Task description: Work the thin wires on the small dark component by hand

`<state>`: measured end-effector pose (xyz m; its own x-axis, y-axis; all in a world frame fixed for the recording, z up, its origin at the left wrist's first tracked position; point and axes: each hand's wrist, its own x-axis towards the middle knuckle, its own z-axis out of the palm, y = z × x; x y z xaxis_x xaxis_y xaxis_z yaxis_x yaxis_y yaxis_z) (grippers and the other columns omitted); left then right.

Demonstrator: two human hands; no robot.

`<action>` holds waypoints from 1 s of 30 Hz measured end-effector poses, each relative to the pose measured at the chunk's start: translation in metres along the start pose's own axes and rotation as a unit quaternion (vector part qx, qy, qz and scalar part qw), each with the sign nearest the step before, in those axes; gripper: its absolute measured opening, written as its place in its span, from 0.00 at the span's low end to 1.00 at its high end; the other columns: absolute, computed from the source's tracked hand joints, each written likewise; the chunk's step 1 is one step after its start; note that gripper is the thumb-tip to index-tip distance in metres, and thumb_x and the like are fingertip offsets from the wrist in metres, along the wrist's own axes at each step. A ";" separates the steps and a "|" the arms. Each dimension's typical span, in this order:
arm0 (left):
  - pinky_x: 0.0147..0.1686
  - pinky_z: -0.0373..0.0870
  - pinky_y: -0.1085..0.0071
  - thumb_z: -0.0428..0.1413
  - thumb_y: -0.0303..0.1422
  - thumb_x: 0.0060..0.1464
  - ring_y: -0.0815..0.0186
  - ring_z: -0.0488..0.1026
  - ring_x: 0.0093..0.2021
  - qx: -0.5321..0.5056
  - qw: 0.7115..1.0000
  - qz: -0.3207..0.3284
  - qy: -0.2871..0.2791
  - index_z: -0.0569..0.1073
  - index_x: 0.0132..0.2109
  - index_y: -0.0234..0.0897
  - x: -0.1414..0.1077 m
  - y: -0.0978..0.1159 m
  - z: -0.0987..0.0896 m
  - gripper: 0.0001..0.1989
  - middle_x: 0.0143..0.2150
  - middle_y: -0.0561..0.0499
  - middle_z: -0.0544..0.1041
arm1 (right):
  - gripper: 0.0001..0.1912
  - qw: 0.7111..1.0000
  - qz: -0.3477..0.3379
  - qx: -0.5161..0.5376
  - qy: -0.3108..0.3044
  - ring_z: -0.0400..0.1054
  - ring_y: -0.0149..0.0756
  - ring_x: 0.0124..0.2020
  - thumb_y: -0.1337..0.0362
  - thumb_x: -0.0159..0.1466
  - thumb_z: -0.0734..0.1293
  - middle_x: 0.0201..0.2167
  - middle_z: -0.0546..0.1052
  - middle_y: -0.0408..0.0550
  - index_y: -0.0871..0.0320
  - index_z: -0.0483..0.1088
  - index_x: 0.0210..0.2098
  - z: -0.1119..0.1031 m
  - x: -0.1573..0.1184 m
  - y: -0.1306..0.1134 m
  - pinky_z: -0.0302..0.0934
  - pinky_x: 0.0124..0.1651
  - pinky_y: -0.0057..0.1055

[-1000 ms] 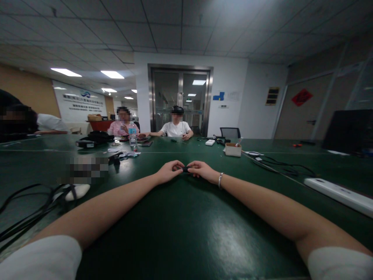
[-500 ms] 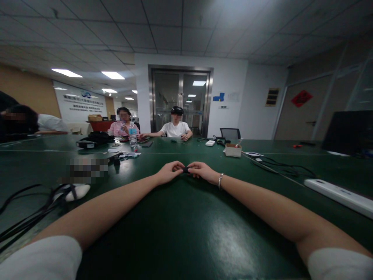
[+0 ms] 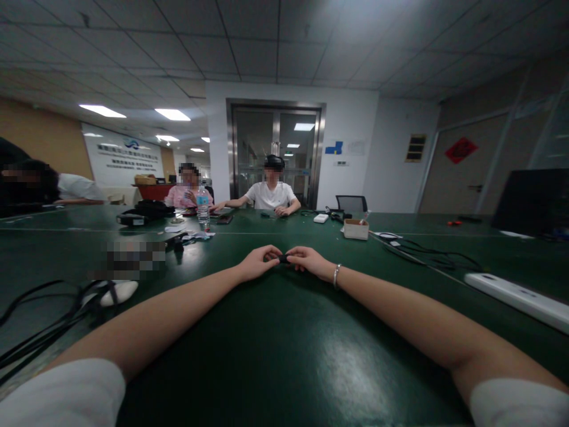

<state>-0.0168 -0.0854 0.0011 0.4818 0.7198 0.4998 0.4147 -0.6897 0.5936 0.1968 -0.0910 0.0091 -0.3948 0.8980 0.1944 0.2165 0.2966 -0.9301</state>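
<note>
Both my arms stretch forward over the dark green table (image 3: 284, 344). Between my fingertips is a small black object (image 3: 283, 259), too small and dark to name. My left hand (image 3: 260, 263) pinches its left end with thumb and fingers. From the other side my right hand (image 3: 310, 263), with a silvery bracelet (image 3: 336, 276) at the wrist, grips the right end. The object lies at or just above the tabletop; I cannot tell whether it touches.
At left lie black cables (image 3: 48, 332) and a white mouse-like item (image 3: 119, 293). Farther off stand a water bottle (image 3: 203, 207) and a small box (image 3: 355, 229). A white power strip (image 3: 518, 299) is at right. Several people sit around the table.
My hands and the black object stay in place. Across the table, the person in white has shifted slightly to the right and sits a little higher.
</note>
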 end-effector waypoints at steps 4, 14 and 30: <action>0.38 0.68 0.69 0.49 0.40 0.57 0.67 0.70 0.35 -0.040 0.999 -0.013 -0.015 0.71 0.45 0.35 0.001 0.000 0.002 0.16 0.37 0.49 0.75 | 0.10 1.000 0.000 0.002 0.000 0.62 0.23 0.20 0.66 0.59 0.69 0.27 0.76 0.46 0.62 0.70 0.40 0.001 0.000 -0.001 0.53 0.20 0.19; 0.42 0.68 0.68 0.55 0.38 0.52 0.66 0.70 0.39 -0.004 1.000 -0.006 -0.009 0.71 0.47 0.35 0.001 -0.004 0.000 0.16 0.41 0.48 0.75 | 0.12 1.000 -0.001 0.003 0.002 0.63 0.23 0.21 0.64 0.58 0.70 0.28 0.77 0.46 0.62 0.70 0.40 0.000 0.000 0.000 0.54 0.20 0.19; 0.41 0.68 0.68 0.56 0.38 0.51 0.67 0.70 0.37 0.004 1.000 0.007 0.000 0.72 0.46 0.36 0.000 -0.003 -0.001 0.16 0.38 0.48 0.75 | 0.11 1.000 -0.002 -0.006 -0.001 0.63 0.24 0.20 0.64 0.59 0.69 0.24 0.76 0.45 0.63 0.70 0.40 0.001 -0.002 -0.003 0.54 0.21 0.19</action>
<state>-0.0186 -0.0837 -0.0001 0.4873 0.7095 0.5090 0.4138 -0.7010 0.5809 0.1957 -0.0946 0.0113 -0.3977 0.8959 0.1980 0.2248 0.3044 -0.9256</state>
